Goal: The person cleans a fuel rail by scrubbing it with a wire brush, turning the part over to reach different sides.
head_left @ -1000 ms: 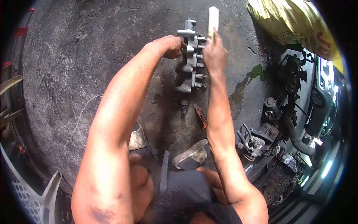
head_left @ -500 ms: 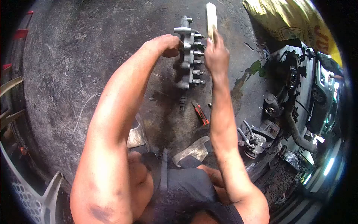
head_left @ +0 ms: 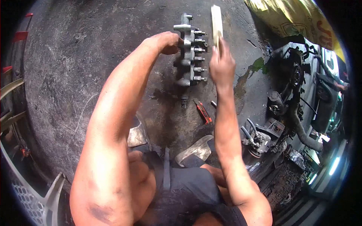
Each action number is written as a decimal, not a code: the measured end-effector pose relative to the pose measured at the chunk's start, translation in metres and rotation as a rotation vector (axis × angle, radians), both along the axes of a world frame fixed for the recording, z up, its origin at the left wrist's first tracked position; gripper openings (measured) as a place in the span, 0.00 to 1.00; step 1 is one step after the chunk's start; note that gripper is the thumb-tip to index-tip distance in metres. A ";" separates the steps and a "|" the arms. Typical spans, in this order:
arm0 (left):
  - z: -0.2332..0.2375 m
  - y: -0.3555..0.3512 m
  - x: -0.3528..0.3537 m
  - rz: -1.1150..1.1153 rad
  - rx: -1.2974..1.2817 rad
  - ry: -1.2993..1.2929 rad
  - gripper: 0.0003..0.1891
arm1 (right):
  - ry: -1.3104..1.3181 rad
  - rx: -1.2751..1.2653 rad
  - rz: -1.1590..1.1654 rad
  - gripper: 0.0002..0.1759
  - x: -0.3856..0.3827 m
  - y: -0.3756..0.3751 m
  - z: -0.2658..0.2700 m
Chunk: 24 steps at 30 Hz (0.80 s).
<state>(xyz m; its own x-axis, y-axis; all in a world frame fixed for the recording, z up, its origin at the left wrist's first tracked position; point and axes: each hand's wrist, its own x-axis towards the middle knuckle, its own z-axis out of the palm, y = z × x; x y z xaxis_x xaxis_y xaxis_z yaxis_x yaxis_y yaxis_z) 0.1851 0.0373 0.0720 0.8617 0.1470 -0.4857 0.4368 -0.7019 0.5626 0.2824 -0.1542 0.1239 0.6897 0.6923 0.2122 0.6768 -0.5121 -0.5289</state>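
A grey metal fuel rail (head_left: 187, 56), with several threaded fittings along its right side, lies lengthwise on the dark floor. My left hand (head_left: 166, 42) is closed at the rail's left side, fingers curled and fingertips against its upper part; the grip is partly hidden. To the right of the rail, my right hand (head_left: 222, 66), slightly blurred, is wrapped round a long, flat, pale stick (head_left: 216, 22) that points away from me. The stick is apart from the fittings. A red utility knife (head_left: 203, 112) lies between the rail and my feet.
A dark cylindrical fitting (head_left: 184, 101) is at the rail's near end. Greasy engine parts (head_left: 260, 141) and a thick hose (head_left: 298, 128) lie to the right. A yellow sack (head_left: 298, 20) is at the upper right, a grille-like panel (head_left: 30, 199) at the lower left.
My right hand and the stick have shifted slightly toward me and to the right. The left hand stays at the rail, and the view has moved a little.
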 end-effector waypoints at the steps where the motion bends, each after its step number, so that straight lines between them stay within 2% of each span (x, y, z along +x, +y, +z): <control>1: -0.001 0.001 0.000 -0.009 -0.016 -0.014 0.34 | 0.017 -0.037 -0.011 0.22 -0.017 -0.020 0.015; 2: -0.003 0.004 0.001 -0.018 -0.030 -0.028 0.34 | -0.022 0.029 0.036 0.23 -0.030 -0.045 0.003; 3: -0.005 0.007 0.002 -0.024 -0.043 -0.042 0.34 | 0.153 0.019 -0.038 0.24 -0.058 -0.062 0.006; 4: -0.007 0.010 0.004 -0.021 -0.037 -0.042 0.34 | 0.241 -0.092 -0.079 0.27 -0.079 -0.081 -0.011; 5: -0.010 0.011 0.006 -0.022 -0.031 -0.038 0.33 | 0.186 -0.218 0.012 0.30 -0.094 -0.094 -0.038; 6: -0.014 0.009 0.007 -0.034 -0.028 -0.029 0.33 | 0.148 -0.004 0.003 0.31 -0.102 -0.087 -0.062; 8: -0.005 0.008 0.005 -0.042 0.011 -0.063 0.33 | 0.259 0.028 -0.028 0.29 -0.076 -0.059 -0.074; 10: 0.004 0.001 0.001 -0.035 0.005 -0.049 0.34 | 0.279 -0.105 -0.044 0.25 -0.035 -0.015 -0.058; 12: 0.008 -0.002 0.002 -0.046 0.051 0.002 0.35 | 0.562 -0.222 -0.192 0.23 -0.010 0.017 -0.006; 15: 0.000 -0.005 0.000 -0.031 0.077 -0.010 0.36 | 0.104 0.081 0.006 0.25 -0.010 -0.023 0.004; 17: -0.003 -0.003 0.000 -0.001 0.064 -0.023 0.36 | 0.056 0.006 -0.018 0.25 -0.036 -0.067 0.001; 18: -0.006 -0.003 0.000 -0.001 0.056 -0.013 0.37 | 0.028 0.168 0.065 0.26 -0.053 -0.084 -0.013; 19: -0.010 -0.001 0.001 -0.001 0.052 -0.003 0.37 | 0.153 0.022 0.005 0.27 -0.074 -0.106 -0.033; 20: -0.010 0.001 0.002 -0.005 0.050 0.008 0.37 | 0.179 -0.291 -0.023 0.30 -0.085 -0.117 -0.043; 22: -0.005 -0.001 0.001 -0.011 0.051 0.031 0.37 | 0.232 -0.099 -0.015 0.26 -0.070 -0.092 -0.067; 24: 0.000 -0.004 0.001 -0.027 0.077 0.049 0.38 | 0.111 -0.075 0.032 0.24 -0.031 -0.049 -0.080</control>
